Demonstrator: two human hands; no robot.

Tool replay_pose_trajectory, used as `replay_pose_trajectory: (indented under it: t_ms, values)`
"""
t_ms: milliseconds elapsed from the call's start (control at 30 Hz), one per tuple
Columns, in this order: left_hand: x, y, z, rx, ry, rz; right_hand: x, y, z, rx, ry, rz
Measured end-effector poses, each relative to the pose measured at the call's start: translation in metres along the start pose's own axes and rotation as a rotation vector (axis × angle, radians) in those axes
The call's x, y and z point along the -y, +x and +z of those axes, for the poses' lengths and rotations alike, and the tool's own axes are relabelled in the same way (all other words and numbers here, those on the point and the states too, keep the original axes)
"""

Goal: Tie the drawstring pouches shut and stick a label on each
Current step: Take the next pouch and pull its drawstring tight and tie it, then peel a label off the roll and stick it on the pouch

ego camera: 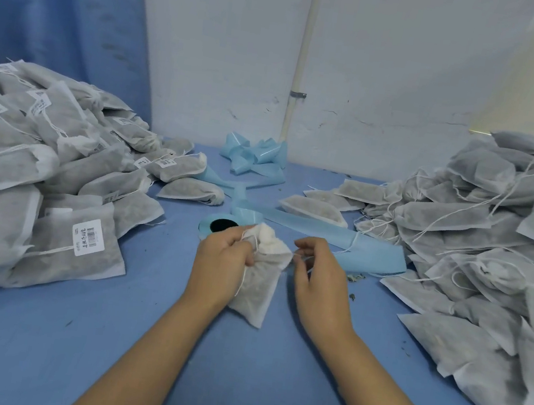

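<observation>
Pouch [255, 280] held mid-table above the blue cloth [134, 338], neck bunched in left hand [220, 264]. Right hand [317, 275] pinches the drawstring [300, 259] beside it. Labelled pile [38, 168] left, unlabelled pile [495, 243] right.

Grey pouch [257, 284] — neck gathered, upright, mid-table

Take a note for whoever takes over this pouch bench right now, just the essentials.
The left hand grips the gathered neck of one pouch; the right hand pinches its drawstring. No label shows on it.
Done: labelled pile on the left of the table.
Left: unlabelled pile on the right, strings loose.
A blue roll lies just behind the hands.
Next: finish this tie, label it, then work through the right side.
</observation>
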State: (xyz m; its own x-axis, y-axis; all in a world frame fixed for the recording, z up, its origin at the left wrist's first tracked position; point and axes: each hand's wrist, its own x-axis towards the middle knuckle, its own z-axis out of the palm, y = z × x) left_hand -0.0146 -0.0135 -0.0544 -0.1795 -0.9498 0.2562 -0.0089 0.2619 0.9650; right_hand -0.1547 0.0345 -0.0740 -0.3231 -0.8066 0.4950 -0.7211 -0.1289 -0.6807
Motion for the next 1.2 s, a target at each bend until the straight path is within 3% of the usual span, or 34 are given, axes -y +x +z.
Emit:
replay_pose_trajectory:
  t_ms: [100,267,533,867,1200]
  values:
    - [0.0096,0.0004,-0.0017,0.035,0.175,0.055,-0.0026,0.0004,-0.0036,-0.012,-0.043,-0.007]
    - [0.0070,-0.0045,-0.0034,0.142,0.237,0.150,0.0010,-0.0001,-0.0036,-0.025,-0.023,-0.001]
    - [0.0106,-0.0036,-0.0033,0.184,0.063,0.090,0.0067,-0.0024,-0.0051,-0.166,0.222,0.111]
    - [0.0051,-0.0052,-0.0051,0.233,-0.074,0.006,0.0055,-0.0025,-0.0039,0.178,0.370,0.150]
    - [0.0050,-0.0048,-0.0055,0.247,-0.041,0.015,0.0011,0.0015,-0.0048,0.046,0.509,0.235]
